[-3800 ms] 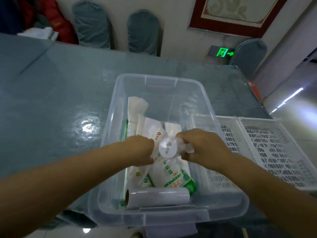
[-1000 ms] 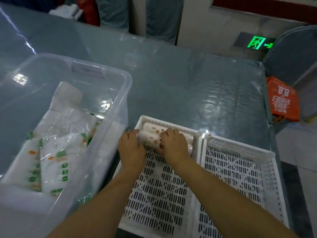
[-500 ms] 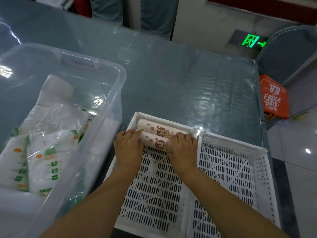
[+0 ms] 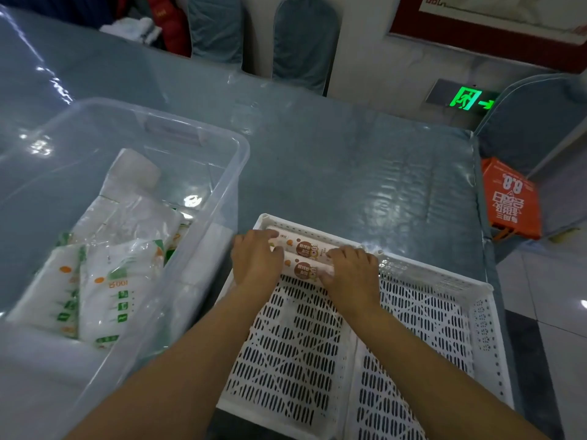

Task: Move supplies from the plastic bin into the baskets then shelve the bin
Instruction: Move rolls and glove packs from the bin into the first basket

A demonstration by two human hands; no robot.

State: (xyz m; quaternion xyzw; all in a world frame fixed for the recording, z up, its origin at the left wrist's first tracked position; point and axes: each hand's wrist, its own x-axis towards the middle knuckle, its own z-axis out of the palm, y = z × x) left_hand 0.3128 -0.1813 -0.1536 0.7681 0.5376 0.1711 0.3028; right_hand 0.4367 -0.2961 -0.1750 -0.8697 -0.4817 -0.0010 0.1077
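A clear plastic bin [image 4: 222,144] stands on the left of the table, holding several white packets with green print [image 4: 117,281]. Two white slotted baskets sit side by side to its right: the left basket [image 4: 286,360] and the right basket [image 4: 428,328]. Two white rolls with brown labels lie along the far wall of the left basket, the far roll [image 4: 305,246] and the near roll [image 4: 305,268]. My left hand [image 4: 255,262] rests on their left ends. My right hand [image 4: 351,273] covers the right end of the near roll. Both hands have curled fingers touching the rolls.
The table [image 4: 349,173] has a shiny blue-grey cover. An orange bag [image 4: 511,201] hangs off its right edge. Covered chairs [image 4: 301,42] stand along the far side, with one [image 4: 533,122] at the right. A green exit sign [image 4: 467,98] glows on the wall.
Since 3.8 s ago both hands left the bin and brought a roll to the left basket. In the last second they shifted only a little on the two rolls.
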